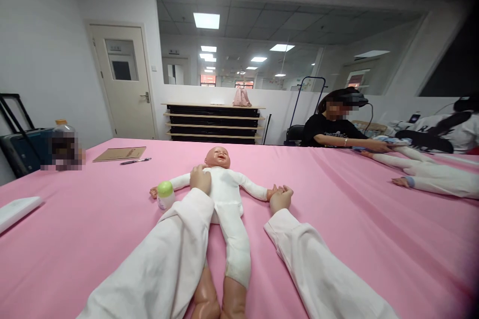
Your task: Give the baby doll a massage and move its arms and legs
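Centrally, a baby doll (229, 194) lies face-up on the pink-draped tabletop (93, 239), its hand held in the curled fingers of the right hand (280, 199); whether the left hand (201, 179), at its shoulder, pinches anything, I cannot tell. A green-lidded bottle (165, 197) partly blocks its other forearm, near a pen (135, 161) and brown notebook (119, 154).

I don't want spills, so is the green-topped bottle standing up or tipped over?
Standing up: the bottle has its green top uppermost, with its pale body below, on the pink cloth.
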Tool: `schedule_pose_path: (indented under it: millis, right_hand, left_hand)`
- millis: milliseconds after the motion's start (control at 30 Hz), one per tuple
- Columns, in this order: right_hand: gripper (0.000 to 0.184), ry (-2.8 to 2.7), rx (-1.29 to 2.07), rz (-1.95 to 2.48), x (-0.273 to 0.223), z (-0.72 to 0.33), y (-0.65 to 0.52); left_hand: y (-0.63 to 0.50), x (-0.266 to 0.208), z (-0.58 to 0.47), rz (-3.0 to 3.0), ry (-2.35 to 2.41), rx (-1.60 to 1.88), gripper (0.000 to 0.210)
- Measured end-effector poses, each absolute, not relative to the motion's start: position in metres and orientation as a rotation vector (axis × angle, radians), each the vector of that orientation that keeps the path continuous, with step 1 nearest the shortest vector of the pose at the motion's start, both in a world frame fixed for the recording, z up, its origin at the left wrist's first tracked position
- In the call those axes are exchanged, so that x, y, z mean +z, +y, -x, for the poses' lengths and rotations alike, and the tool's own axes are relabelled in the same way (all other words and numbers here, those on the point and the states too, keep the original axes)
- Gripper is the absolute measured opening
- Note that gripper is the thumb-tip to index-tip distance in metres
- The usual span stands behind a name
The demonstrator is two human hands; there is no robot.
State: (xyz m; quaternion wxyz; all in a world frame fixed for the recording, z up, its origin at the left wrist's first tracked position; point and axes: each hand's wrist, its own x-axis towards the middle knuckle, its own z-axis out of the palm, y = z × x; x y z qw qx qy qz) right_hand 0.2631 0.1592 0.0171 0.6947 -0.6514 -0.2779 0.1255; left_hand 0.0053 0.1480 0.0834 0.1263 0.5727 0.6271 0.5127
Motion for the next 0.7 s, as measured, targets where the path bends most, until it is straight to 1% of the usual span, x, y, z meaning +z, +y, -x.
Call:
schedule_pose_path:
  millis: [133, 200, 400, 600, 700]
  right_hand:
    - [0.038, -0.645, 0.217, 1.557, 0.020, -0.261, 0.156]
    - [0.039, -0.670, 0.192, 1.619, 0.022, -0.260, 0.154]
    - [0.034, -0.788, 0.142, 1.790, 0.029, -0.257, 0.143]
    - [0.033, -0.883, 0.121, 1.882, 0.033, -0.255, 0.139]
    - [0.033, -0.903, 0.109, 1.894, 0.033, -0.256, 0.141]
  left_hand:
    - [0.146, 0.060, 0.032, -1.575, 1.951, 1.507, 0.033]
    - [0.142, 0.048, 0.042, -1.592, 1.984, 1.523, 0.035]
    - [0.131, 0.031, 0.055, -1.592, 2.100, 1.579, 0.041]
    - [0.129, 0.025, 0.056, -1.579, 2.045, 1.654, 0.051]
    - [0.128, 0.024, 0.056, -1.459, 2.059, 1.739, 0.053]
